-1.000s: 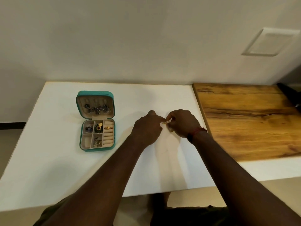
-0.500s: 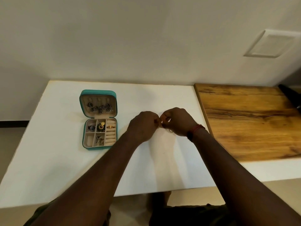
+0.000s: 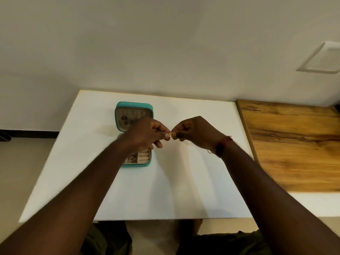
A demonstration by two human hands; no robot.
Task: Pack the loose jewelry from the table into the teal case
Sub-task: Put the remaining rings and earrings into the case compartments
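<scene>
A small gold ring (image 3: 170, 135) is pinched between the fingertips of both hands, just above the white table (image 3: 184, 181). My left hand (image 3: 145, 135) holds it from the left and my right hand (image 3: 196, 133) from the right. The teal case (image 3: 134, 107) lies open behind my left hand, lid propped up at the back with dark earrings hung inside it. My left hand hides most of the case's lower tray; its near corner (image 3: 141, 160) shows beige ring rolls and a few small pieces.
A wooden board (image 3: 294, 144) covers the table's right side. A plain wall stands right behind the table. The table's left edge drops to the floor (image 3: 24, 153). My knees (image 3: 165, 236) show under the front edge.
Both hands have stayed together on the small gold piece and shifted left toward the case, so my left hand now overlaps the case. The camera view has tilted and moved in closer.
</scene>
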